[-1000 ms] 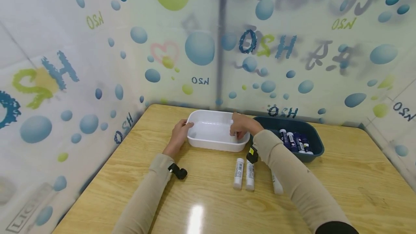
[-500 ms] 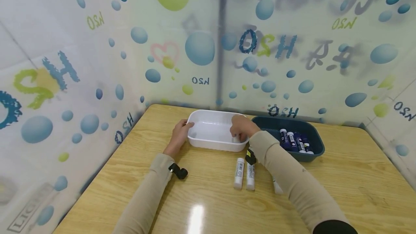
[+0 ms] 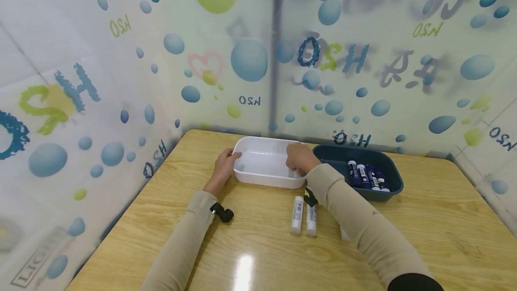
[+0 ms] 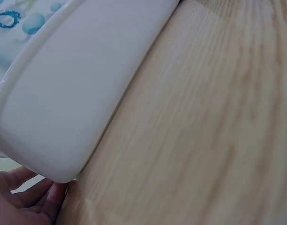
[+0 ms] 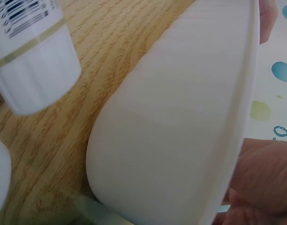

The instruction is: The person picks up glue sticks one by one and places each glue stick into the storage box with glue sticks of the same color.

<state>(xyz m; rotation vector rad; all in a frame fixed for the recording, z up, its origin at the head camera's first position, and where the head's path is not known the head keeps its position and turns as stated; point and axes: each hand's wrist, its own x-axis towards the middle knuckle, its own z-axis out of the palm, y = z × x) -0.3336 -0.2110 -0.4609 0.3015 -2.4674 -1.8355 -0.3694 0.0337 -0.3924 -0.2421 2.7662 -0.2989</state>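
My left hand grips the left end of a white plastic tray, thumb over the rim and fingers outside; the left wrist view shows its fingers against the tray's lower corner. My right hand reaches down over the tray's right end, fingers curled and mostly hidden inside. I cannot tell whether it holds a glue stick. On the table in front of the tray lie two white glue sticks, one on the left and one on the right. A third white glue stick is mostly covered by the right sleeve.
A dark blue-green tray stands to the right of the white one, with several dark purple, white-capped glue sticks inside. Both trays sit near the back edge of the wooden table, close to the printed wall covering.
One second ago a white glue stick showed upright in my right hand; now none shows there. That hand has sunk slightly lower into the tray's right end. The left hand keeps its place.
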